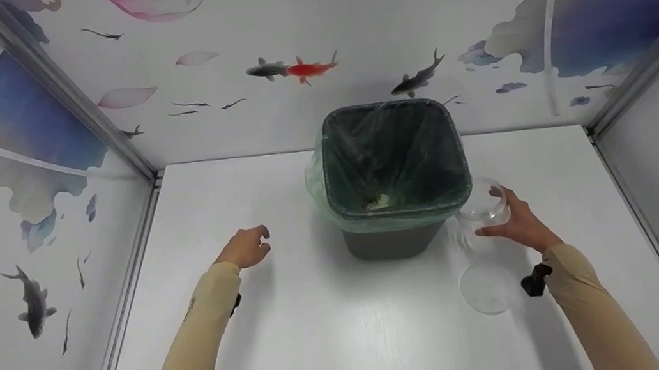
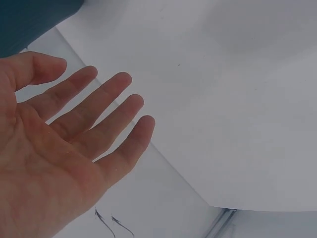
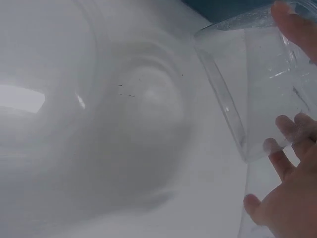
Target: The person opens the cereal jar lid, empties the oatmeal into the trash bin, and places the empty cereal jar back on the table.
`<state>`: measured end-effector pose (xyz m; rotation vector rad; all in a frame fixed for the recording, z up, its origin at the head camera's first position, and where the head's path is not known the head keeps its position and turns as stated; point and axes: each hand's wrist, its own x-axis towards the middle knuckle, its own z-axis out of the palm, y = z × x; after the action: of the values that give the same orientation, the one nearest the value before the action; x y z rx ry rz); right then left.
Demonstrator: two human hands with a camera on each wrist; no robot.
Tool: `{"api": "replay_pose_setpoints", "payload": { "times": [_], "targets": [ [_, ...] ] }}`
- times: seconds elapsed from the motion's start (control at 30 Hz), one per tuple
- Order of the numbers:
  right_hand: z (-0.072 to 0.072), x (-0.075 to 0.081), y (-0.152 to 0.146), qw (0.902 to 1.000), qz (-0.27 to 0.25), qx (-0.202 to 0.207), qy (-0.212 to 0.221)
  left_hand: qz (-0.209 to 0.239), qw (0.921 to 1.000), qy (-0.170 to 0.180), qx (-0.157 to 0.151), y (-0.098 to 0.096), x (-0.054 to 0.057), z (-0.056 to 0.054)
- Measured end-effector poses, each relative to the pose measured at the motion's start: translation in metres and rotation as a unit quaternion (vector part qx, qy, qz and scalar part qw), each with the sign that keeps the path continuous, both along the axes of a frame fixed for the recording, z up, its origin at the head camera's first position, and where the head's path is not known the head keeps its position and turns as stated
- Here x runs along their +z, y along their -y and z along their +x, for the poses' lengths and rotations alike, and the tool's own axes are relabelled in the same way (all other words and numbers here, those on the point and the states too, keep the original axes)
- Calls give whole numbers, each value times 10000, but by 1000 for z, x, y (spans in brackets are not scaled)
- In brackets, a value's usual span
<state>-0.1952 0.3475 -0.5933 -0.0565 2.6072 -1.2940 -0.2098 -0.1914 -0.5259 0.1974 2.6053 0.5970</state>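
My right hand (image 1: 519, 224) grips a clear round jar (image 1: 482, 205) just right of the bin, thumb on one side and fingers on the other. In the right wrist view the see-through jar (image 3: 262, 89) is tilted, and fingers (image 3: 281, 158) show against its wall. A clear round disc, like a lid (image 1: 486, 289), lies flat on the table below the jar. My left hand (image 1: 245, 248) holds nothing and hovers left of the bin; its fingers (image 2: 106, 101) are spread and slightly bent in the left wrist view.
A grey bin (image 1: 396, 243) lined with a green plastic bag (image 1: 317, 180) stands toward the back of the white table (image 1: 327, 353). A small pale scrap (image 1: 379, 202) lies inside. White walls (image 1: 218, 123) painted with fish enclose the back and both sides.
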Motion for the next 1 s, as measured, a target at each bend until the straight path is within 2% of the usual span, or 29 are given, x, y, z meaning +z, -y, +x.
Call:
{"api": "replay_pose_setpoints", "payload": {
  "times": [0.13,0.27,0.47,0.6,0.83,1.0],
  "targets": [
    [-2,-11,-2,9992,-379,27,93,-6,10000,34,53,1,-6,1],
    [0,-22,-2,9984,-465,-128,304,-5,10000,84,7,-1,-12,3],
    [1,-33,-2,9978,-98,-458,459,67,9998,78,-148,-2,-13,3],
    [0,-36,-1,9962,-59,-634,598,65,9999,47,-123,-2,-13,3],
    [1,-43,3,9953,84,-688,675,1,9999,141,-66,-5,-17,6],
    [4,-43,2,9933,227,-706,888,56,9998,173,-77,-11,-19,7]
  ]
}}
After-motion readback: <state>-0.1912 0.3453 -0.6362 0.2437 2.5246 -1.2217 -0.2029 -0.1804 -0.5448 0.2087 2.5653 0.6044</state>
